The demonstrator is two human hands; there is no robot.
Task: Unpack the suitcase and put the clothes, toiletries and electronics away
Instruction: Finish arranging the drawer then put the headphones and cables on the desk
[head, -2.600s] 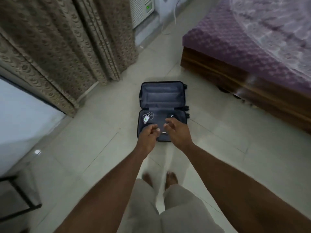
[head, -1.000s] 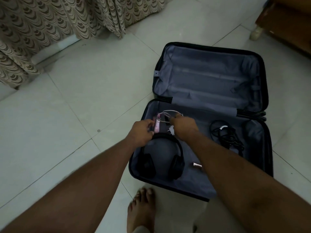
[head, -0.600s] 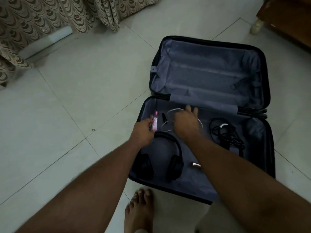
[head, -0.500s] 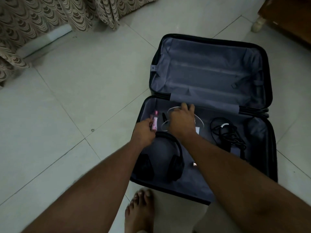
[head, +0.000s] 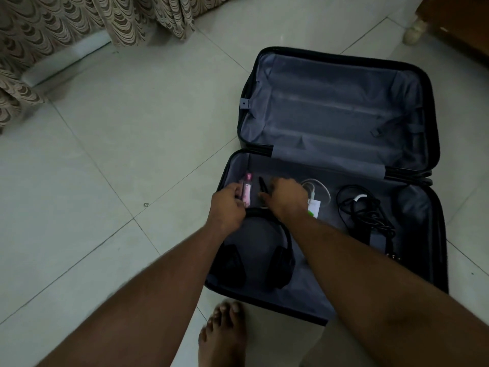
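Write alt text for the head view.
Two hands reach into an open suitcase on a tiled floor: the left hand grips a pink bottle, the right hand hovers beside it. Headphones, a white cable and black cords remain inside.

Headphone band (head: pixel 267 217) partly under both wrists

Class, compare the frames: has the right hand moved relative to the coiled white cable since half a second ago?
Yes. The right hand has shifted left off the coiled white cable, toward the pink tube.

Suitcase (head: pixel 341 120) lining matt grey cloth (creased); floor (head: pixel 111 154) glossy tile.
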